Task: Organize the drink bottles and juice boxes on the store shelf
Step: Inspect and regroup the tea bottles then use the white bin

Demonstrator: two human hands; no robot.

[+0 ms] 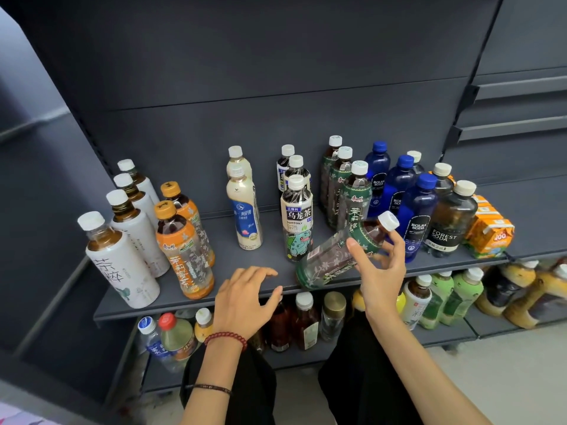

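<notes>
Your right hand (380, 268) is grasping a green-labelled tea bottle (340, 253) by its neck end — it's tilted steeply, cap up and to the right, base at the near edge of the shelf (196, 305), in front of the green tea row (343, 191). Your left hand (245, 299) is spread open, holding nothing, over the shelf lip. The grip looks like fingertips only, so the base could slide off the edge onto the lower shelf. Swing it upright too fast and the cap could clip the blue soda bottles (414, 216) or the oolong bottle (297, 216) just beside it — closely packed rows would topple together.
</notes>
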